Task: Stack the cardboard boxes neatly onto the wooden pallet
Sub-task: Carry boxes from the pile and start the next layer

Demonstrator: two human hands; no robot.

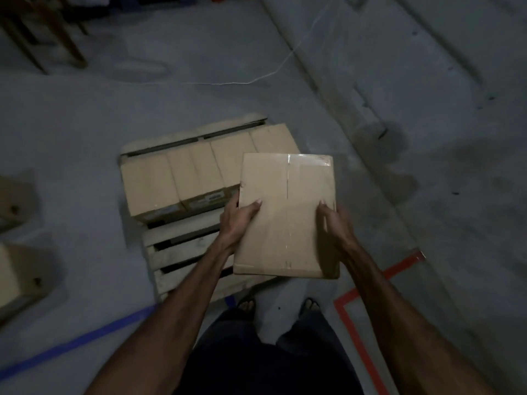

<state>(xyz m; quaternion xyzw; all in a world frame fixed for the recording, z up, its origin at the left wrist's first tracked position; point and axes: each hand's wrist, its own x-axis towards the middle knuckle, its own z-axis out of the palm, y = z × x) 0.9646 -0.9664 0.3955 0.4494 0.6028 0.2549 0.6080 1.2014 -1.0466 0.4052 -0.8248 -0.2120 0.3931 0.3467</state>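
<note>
Row of boxes [199, 169] already on pallet [182, 246]; left hand [238, 220] and right hand [335, 223] grip another box [285, 215] above bare front slats; more boxes [17, 266] wait on floor at left.

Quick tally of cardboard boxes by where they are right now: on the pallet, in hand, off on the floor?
On the wooden pallet: 4, in one row
Held box, gripped by left hand and right hand: 1
On the floor at left: 2, partly cut off
Total: 7
</note>
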